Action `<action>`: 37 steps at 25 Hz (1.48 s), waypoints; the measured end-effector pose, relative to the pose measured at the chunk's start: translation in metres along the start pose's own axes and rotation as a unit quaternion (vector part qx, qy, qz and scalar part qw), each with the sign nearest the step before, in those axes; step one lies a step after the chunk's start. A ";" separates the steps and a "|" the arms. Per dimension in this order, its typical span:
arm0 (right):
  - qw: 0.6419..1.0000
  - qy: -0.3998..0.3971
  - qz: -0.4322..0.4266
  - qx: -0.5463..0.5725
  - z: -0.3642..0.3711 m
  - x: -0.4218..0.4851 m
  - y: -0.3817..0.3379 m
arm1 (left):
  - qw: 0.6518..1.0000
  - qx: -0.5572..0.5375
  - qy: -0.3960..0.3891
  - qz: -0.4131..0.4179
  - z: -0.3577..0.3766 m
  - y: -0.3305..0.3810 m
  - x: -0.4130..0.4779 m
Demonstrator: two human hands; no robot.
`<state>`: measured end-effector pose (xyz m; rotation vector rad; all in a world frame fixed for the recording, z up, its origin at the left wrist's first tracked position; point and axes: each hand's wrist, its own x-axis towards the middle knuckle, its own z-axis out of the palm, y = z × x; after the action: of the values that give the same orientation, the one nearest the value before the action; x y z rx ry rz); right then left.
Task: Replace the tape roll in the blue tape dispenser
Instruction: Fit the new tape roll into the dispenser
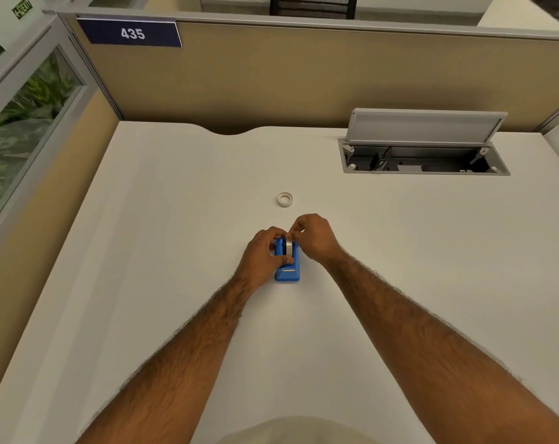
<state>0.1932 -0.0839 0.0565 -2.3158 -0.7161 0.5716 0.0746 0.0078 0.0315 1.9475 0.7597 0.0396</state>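
Observation:
A small blue tape dispenser [287, 273] stands on the white desk [175, 238], its cutter end toward me. A tape roll [288, 248] on a black hub sits in its cradle. My left hand [265, 251] wraps the dispenser's left side, thumb across its top. My right hand [313, 238] pinches the top of the seated roll with fingertips. A second, small white tape roll [285, 199] lies flat on the desk a short way behind the hands, untouched.
An open grey cable hatch [422, 155] with its lid raised is set into the desk at the back right. A tan partition [304, 78] with a "435" sign [130, 33] bounds the far edge; a glass panel [21, 123] bounds the left.

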 end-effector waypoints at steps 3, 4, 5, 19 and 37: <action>1.000 -0.006 0.010 0.017 -0.001 0.000 0.000 | 1.000 -0.002 0.000 0.001 -0.001 0.000 0.000; 0.999 -0.012 0.016 0.037 -0.003 0.000 0.002 | 1.000 -0.003 0.000 0.002 -0.001 0.001 0.000; 0.998 -0.020 0.021 0.057 -0.005 -0.001 0.004 | 1.000 -0.003 -0.001 0.002 -0.001 0.001 0.000; 0.973 -0.041 -0.126 -0.187 -0.006 -0.004 -0.006 | 1.000 0.006 -0.003 0.000 0.000 -0.004 0.004; 0.974 -0.028 -0.140 -0.176 -0.008 -0.021 -0.005 | 0.998 -0.005 -0.068 -0.004 -0.017 -0.002 -0.007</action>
<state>0.1801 -0.0972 0.0698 -2.4595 -1.2330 0.4054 0.0623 0.0180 0.0401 1.9161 0.6747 -0.0934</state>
